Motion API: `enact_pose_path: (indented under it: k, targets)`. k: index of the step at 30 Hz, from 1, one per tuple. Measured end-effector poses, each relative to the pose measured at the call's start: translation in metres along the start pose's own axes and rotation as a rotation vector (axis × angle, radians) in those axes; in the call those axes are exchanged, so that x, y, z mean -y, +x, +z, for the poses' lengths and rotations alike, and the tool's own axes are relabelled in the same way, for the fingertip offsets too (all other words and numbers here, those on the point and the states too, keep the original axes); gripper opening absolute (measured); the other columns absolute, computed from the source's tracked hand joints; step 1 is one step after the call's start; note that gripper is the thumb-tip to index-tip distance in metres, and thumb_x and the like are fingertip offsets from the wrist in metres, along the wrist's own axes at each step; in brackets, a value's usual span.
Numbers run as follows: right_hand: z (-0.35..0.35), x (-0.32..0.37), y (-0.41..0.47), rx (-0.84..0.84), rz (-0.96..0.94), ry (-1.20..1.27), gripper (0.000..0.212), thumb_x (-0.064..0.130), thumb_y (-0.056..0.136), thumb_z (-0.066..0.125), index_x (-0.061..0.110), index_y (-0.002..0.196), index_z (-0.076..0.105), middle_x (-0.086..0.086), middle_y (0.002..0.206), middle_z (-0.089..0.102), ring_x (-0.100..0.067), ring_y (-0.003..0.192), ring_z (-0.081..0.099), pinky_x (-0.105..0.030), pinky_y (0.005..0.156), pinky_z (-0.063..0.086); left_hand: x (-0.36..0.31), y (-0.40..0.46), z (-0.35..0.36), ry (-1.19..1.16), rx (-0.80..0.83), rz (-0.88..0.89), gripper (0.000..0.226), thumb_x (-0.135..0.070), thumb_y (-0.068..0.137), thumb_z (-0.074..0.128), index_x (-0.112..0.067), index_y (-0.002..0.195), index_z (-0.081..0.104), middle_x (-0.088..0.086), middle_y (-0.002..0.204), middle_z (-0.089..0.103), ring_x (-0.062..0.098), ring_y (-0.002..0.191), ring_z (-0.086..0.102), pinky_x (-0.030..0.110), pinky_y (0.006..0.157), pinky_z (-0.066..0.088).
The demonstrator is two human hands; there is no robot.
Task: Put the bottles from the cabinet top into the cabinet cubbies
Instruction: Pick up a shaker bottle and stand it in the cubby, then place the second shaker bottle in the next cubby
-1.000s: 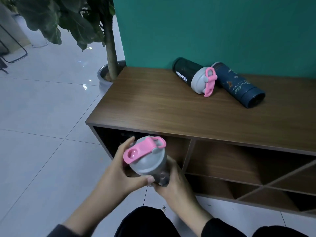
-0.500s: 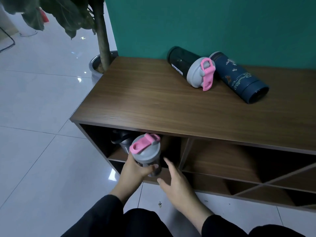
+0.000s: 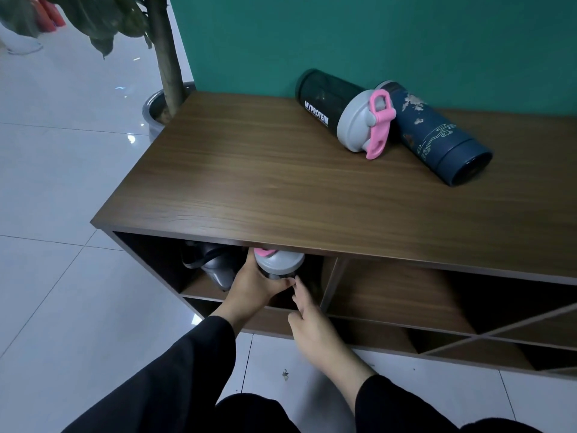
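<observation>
My left hand (image 3: 254,287) grips a shaker bottle (image 3: 278,264) with a grey lid and pink cap, upright inside the top left cubby of the wooden cabinet (image 3: 249,189); the cabinet top hides part of the lid. My right hand (image 3: 312,320) is just right of it, fingers apart, one fingertip near the bottle's base. A grey bottle (image 3: 215,267) lies further left in the same cubby. On the cabinet top lie a dark Myprotein shaker (image 3: 337,110) with grey lid and pink cap, and a navy patterned flask (image 3: 437,135) beside it.
A teal wall (image 3: 374,35) backs the cabinet. A potted plant (image 3: 165,67) stands at the cabinet's far left corner on the white tiled floor (image 3: 56,214). To the right are another cubby (image 3: 406,295) and diagonal compartments (image 3: 515,332).
The shaker bottle went from in front of the cabinet into the top left cubby, carried by my left hand. My right hand came off the bottle and opened.
</observation>
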State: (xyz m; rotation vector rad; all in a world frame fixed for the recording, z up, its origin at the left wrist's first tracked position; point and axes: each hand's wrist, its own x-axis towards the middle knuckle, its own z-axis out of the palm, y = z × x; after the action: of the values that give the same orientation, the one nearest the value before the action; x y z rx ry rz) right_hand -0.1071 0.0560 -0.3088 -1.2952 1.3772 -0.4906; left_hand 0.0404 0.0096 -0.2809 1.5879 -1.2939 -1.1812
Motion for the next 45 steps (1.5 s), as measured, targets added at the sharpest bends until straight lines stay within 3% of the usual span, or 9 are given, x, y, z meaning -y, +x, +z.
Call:
enact_pose_path:
  k: [16,19,21,24,28,32,35,38,45]
  targets:
    - [-0.005,0.007,-0.011,-0.074,-0.037,-0.008,0.058,0.022,0.102,0.043,0.028,0.157,0.025,-0.003,0.154,0.045,-0.016,0.135,0.050,-0.023,0.105,0.037,-0.004,-0.008,-0.009,0.013,0.070,-0.119,0.078,-0.014,0.075,0.085,-0.027,0.140,0.044,-0.007,0.125,0.071,0.008,0.119,0.066,0.035,0.107,0.052]
    - [-0.015,0.018,-0.032,-0.192,-0.123,-0.032,0.023,0.023,0.098,0.049,0.029,0.110,0.068,0.003,0.104,0.076,-0.010,0.091,0.068,-0.033,0.086,0.054,-0.017,-0.033,-0.006,0.116,-0.076,-0.238,0.051,-0.022,0.085,0.075,-0.022,0.130,0.053,-0.008,0.107,0.074,0.010,0.100,0.070,0.028,0.085,0.053]
    - [-0.022,0.030,-0.052,-0.273,-0.233,-0.099,0.027,0.035,0.093,0.053,0.014,0.076,0.057,-0.006,0.064,0.063,-0.017,0.057,0.054,-0.042,0.060,0.051,-0.023,-0.050,-0.004,0.193,-0.191,-0.277,0.028,-0.030,0.084,0.065,-0.015,0.108,0.067,0.001,0.089,0.076,0.025,0.087,0.074,0.039,0.076,0.058]
    - [-0.039,0.061,-0.082,-0.449,-0.586,-0.171,0.048,0.037,0.093,0.059,0.016,0.060,0.032,-0.003,0.050,0.031,-0.020,0.048,0.033,-0.037,0.048,0.034,-0.039,-0.068,0.008,0.096,-0.174,-0.286,0.019,-0.020,0.089,0.059,-0.007,0.088,0.072,0.014,0.074,0.076,0.024,0.058,0.069,0.037,0.059,0.056]
    - [-0.080,0.122,-0.093,-0.659,-0.859,-0.125,0.044,0.026,0.096,0.058,0.016,0.059,0.038,0.004,0.058,0.036,-0.017,0.054,0.038,-0.030,0.057,0.035,-0.053,-0.085,0.032,0.011,-0.114,-0.240,0.017,-0.020,0.091,0.060,-0.010,0.082,0.070,0.005,0.064,0.069,0.020,0.056,0.061,0.033,0.057,0.048]
    - [-0.126,0.161,-0.053,-0.811,-0.695,0.057,0.020,0.033,0.090,0.065,0.014,0.087,0.064,-0.004,0.085,0.065,-0.019,0.079,0.061,-0.039,0.078,0.051,-0.043,-0.096,0.042,0.113,-0.024,-0.246,0.012,-0.026,0.091,0.057,-0.026,0.082,0.066,-0.005,0.073,0.071,0.021,0.070,0.071,0.034,0.067,0.056]
    - [-0.151,0.171,-0.012,-0.844,-0.442,0.126,0.054,0.048,0.079,0.072,0.018,0.122,0.059,-0.002,0.121,0.064,-0.016,0.108,0.062,-0.040,0.101,0.050,-0.047,-0.096,0.039,0.121,-0.045,-0.221,0.012,-0.026,0.093,0.056,-0.025,0.086,0.067,0.000,0.077,0.074,0.025,0.076,0.074,0.031,0.062,0.055]
    - [-0.162,0.186,0.011,-0.823,-0.330,0.153,0.082,0.049,0.076,0.076,0.013,0.143,0.043,0.003,0.126,0.052,-0.014,0.117,0.054,-0.036,0.108,0.044,-0.053,-0.094,0.037,0.127,-0.035,-0.203,0.014,-0.026,0.094,0.056,-0.024,0.088,0.068,0.002,0.079,0.075,0.024,0.078,0.074,0.029,0.062,0.053]
    - [-0.159,0.215,0.055,-0.861,-0.272,0.211,0.096,0.052,0.068,0.079,0.014,0.143,0.034,-0.007,0.129,0.058,-0.024,0.112,0.060,-0.034,0.095,0.050,-0.053,-0.087,0.033,0.054,-0.057,-0.201,0.018,-0.023,0.095,0.057,-0.029,0.080,0.064,-0.005,0.065,0.068,0.010,0.060,0.063,0.015,0.050,0.042]
